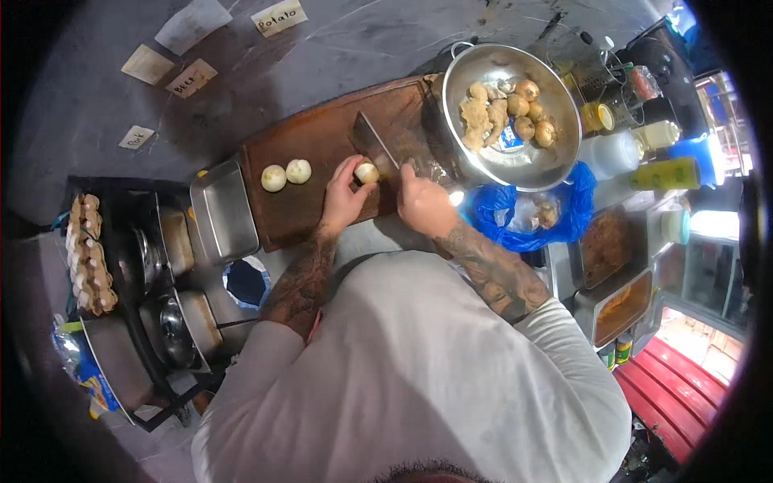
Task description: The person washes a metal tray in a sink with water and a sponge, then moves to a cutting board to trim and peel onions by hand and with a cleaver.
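Note:
My left hand [346, 195] is closed around a pale, partly peeled onion [367, 172] on the brown cutting board [282, 221]. Just to the right, my right hand [423, 201] grips the handle of a knife [374, 138]. Its broad blade slants up and left over the board, close beside the onion; whether it touches the onion I cannot tell. Two peeled onions [286, 175] rest side by side at the board's left. Loose bits of skin lie near the blade on the right part of the board.
A steel bowl [451, 113] with ginger and unpeeled onions stands at upper right. Below it sits a blue plastic bag [515, 233]. Left of the board are a metal tray [221, 213] and egg cartons [88, 253]. Bottles [664, 173] line the right side.

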### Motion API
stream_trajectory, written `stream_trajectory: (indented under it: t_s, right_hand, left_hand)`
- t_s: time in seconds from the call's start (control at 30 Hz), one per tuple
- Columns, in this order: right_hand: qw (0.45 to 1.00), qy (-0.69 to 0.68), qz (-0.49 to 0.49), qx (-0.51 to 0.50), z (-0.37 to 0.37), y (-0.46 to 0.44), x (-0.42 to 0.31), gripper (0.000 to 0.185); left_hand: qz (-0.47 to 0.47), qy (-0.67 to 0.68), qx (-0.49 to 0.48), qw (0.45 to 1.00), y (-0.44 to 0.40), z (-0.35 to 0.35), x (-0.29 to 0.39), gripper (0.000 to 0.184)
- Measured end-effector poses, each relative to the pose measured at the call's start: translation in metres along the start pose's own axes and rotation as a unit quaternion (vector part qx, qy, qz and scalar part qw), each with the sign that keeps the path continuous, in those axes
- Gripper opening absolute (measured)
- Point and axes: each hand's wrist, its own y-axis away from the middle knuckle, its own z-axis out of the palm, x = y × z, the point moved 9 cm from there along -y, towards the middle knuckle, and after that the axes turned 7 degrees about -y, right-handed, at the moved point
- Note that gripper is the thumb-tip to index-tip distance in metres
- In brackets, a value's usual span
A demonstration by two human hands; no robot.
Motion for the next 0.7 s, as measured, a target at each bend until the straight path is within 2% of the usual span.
stream_trajectory:
  t_s: [0.03, 0.1, 0.2, 0.3, 0.47, 0.53, 0.7]
  right_hand:
    - [1.0, 0.005, 0.019, -0.007, 0.001, 0.0, -0.003, 0.024]
    - [1.0, 0.0, 0.01, -0.007, 0.001, 0.001, -0.005, 0.024]
    - [1.0, -0.005, 0.006, -0.005, 0.004, -0.001, -0.007, 0.024]
    - [1.0, -0.012, 0.012, -0.01, 0.009, -0.003, -0.004, 0.023]
    - [0.999, -0.017, -0.024, -0.021, 0.014, -0.01, -0.005, 0.022]
    - [0.998, -0.015, 0.01, -0.053, 0.022, -0.012, 0.003, 0.023]
    - [0.998, -0.008, 0.017, -0.056, 0.021, -0.024, -0.008, 0.023]
  left_hand:
    - [-0.003, 0.002, 0.001, 1.0, 0.0, 0.001, -0.004, 0.059]
    - [0.037, -0.082, 0.006, 0.996, 0.0, 0.002, 0.001, 0.058]
    - [0.014, -0.098, 0.011, 0.995, 0.001, 0.002, -0.001, 0.057]
    - [0.037, -0.105, 0.024, 0.994, 0.0, 0.002, 0.003, 0.057]
    - [0.016, -0.071, 0.023, 0.997, -0.001, -0.002, 0.001, 0.057]
    - [0.017, -0.071, 0.023, 0.997, -0.001, -0.002, 0.001, 0.058]
    - [0.03, -0.088, 0.013, 0.996, -0.002, -0.005, 0.012, 0.055]
